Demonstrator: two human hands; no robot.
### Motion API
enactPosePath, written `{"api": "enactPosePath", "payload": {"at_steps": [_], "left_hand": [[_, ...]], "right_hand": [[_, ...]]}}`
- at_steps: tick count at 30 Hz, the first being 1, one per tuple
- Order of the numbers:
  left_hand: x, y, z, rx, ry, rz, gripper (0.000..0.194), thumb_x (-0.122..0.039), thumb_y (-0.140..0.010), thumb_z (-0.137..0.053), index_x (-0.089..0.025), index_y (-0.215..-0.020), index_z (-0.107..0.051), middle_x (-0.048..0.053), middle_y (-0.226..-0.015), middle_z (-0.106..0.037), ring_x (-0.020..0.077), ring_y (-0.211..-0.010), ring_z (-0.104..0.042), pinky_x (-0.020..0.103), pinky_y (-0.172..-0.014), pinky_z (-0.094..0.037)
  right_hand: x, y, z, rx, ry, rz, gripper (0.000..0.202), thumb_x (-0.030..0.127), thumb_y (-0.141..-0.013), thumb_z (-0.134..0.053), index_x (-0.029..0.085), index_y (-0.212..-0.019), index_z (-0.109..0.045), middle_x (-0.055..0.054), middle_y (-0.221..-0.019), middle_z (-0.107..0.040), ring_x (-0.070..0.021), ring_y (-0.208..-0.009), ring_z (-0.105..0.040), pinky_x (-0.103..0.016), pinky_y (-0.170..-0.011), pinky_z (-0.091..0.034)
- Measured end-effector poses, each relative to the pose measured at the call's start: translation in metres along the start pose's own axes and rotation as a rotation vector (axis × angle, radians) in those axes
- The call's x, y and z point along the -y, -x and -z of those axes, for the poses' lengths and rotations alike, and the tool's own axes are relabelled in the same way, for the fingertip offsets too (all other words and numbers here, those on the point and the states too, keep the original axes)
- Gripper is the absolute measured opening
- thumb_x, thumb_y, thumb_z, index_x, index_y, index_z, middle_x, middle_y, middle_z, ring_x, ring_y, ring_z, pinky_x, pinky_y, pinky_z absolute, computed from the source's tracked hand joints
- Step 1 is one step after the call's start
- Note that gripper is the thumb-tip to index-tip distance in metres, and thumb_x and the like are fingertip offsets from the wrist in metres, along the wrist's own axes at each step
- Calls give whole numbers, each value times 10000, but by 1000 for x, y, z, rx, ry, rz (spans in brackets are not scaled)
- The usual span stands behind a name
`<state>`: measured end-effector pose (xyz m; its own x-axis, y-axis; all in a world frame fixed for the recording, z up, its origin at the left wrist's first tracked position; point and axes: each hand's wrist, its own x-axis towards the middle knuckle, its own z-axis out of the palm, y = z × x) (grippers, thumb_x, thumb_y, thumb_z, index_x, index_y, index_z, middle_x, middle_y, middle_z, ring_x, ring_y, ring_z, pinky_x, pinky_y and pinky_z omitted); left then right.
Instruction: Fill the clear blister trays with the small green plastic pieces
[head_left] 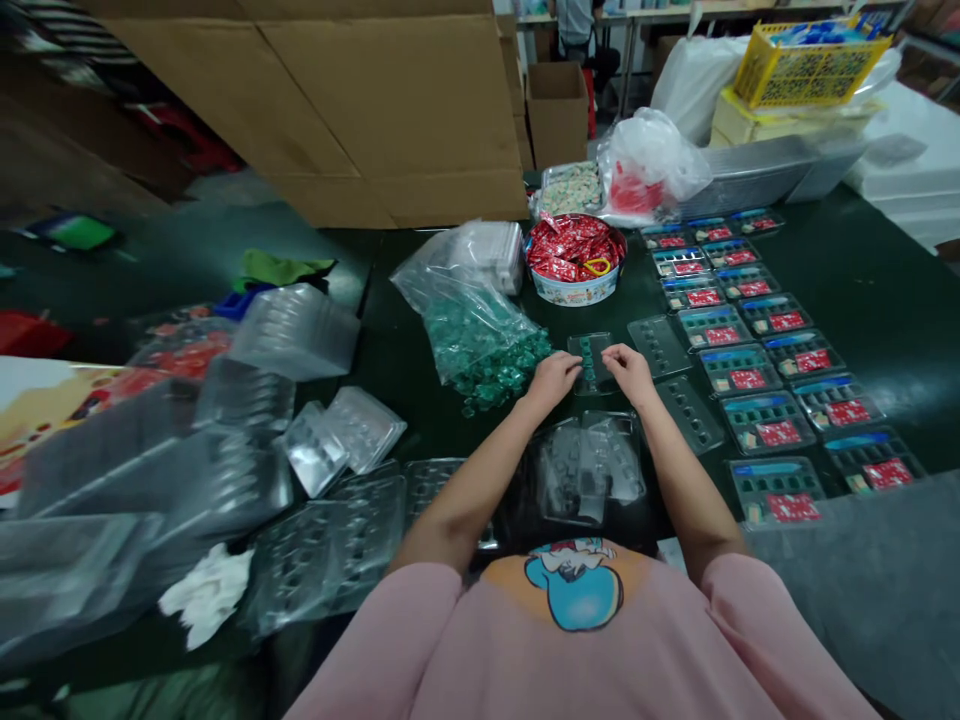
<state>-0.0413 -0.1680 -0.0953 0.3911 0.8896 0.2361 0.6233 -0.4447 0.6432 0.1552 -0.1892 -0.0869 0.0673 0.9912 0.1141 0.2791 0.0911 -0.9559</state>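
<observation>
A clear plastic tray (598, 345) with a row of small green pieces in its slots lies on the dark table before me. My left hand (556, 378) is at the tray's left edge, fingers pinched together. On the opposite side, my right hand (628, 370) is also closed in a pinch over the tray's edge. Whatever the fingertips hold is too small to make out. Left of my left hand, a heap of small green clear pieces (495, 375) spills from a plastic bag (457, 265). Two more clear trays (660, 345) lie just right of my right hand.
Rows of filled trays (769, 420) with red packets line the right side. A round tin (576, 290) of red packets stands behind the work area. Stacked clear plastic trays (296, 330) crowd the left. A large cardboard box (390, 100) rises behind; a yellow basket (810, 65) sits at back right.
</observation>
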Motion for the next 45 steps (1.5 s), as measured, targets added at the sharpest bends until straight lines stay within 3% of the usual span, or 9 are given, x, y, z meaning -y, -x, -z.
{"api": "enactPosePath", "payload": {"at_steps": [4, 8, 15, 21, 27, 31, 35, 40, 45], "left_hand": [[16, 16, 27, 89, -141, -1, 174, -123, -794, -573, -175, -850, -729, 112, -905, -652, 234, -901, -582, 366, -900, -446], [19, 23, 31, 180, -149, -18, 204, -79, -784, -539, -180, -666, -671, 114, -786, -628, 240, -841, -562, 393, -885, -434], [1, 21, 29, -38, 302, 190, 144, -184, -715, -681, -196, -853, -721, 40, -831, -695, 190, -782, -628, 329, -805, -477], [-19, 15, 27, 31, 649, 260, 218, -293, -641, -760, -154, -761, -643, -1, -714, -649, 131, -669, -590, 258, -665, -458], [-45, -4, 19, -37, 864, 292, 295, -302, -595, -800, -148, -766, -615, -15, -721, -631, 110, -676, -573, 237, -665, -438], [-57, -20, 9, -115, 882, 273, 293, -311, -615, -786, -149, -816, -649, -14, -729, -638, 103, -675, -567, 238, -680, -436], [-50, -18, -1, -60, 818, 353, 261, -325, -624, -772, -138, -788, -693, 15, -708, -669, 126, -650, -576, 261, -665, -445], [-23, -1, -17, -11, 599, 397, 221, -326, -675, -724, -150, -805, -757, 41, -722, -712, 159, -655, -607, 275, -658, -460], [-9, 5, -29, 31, 370, 391, 190, -306, -742, -674, -181, -834, -784, 46, -752, -737, 202, -735, -655, 300, -725, -483]], "right_hand": [[4, -3, -4, -7, 22, -6, 229, 385, -764, -570, 197, -845, -674, 3, -685, -612, -158, -640, -536, -286, -667, -424], [10, 0, -14, 23, 31, 9, 222, 383, -764, -568, 199, -829, -674, 6, -669, -605, -151, -618, -520, -280, -640, -412], [16, 8, -28, 158, -31, 20, 243, 367, -751, -601, 211, -901, -713, -16, -797, -694, -168, -726, -604, -300, -723, -463], [20, 12, -26, 278, -215, -101, 281, 434, -729, -655, 203, -873, -722, 2, -748, -675, -126, -635, -554, -263, -615, -438], [31, 9, -11, 202, -568, -321, 408, 522, -567, -797, 190, -727, -621, 27, -640, -581, -91, -596, -510, -196, -507, -350], [30, 4, -4, 113, -654, -315, 435, 507, -561, -814, 198, -790, -610, 37, -668, -590, -85, -636, -554, -172, -504, -342], [13, 6, -1, 88, -504, -271, 377, 419, -622, -773, 209, -894, -616, 51, -648, -610, -97, -618, -577, -179, -507, -356], [-7, 9, -5, 142, -122, -239, 100, 224, -710, -662, 193, -804, -647, 48, -644, -635, -95, -568, -568, -231, -628, -463], [-12, 10, -8, 146, 242, -196, 133, 129, -762, -617, 210, -832, -698, 14, -740, -703, -127, -669, -637, -258, -747, -498]]}}
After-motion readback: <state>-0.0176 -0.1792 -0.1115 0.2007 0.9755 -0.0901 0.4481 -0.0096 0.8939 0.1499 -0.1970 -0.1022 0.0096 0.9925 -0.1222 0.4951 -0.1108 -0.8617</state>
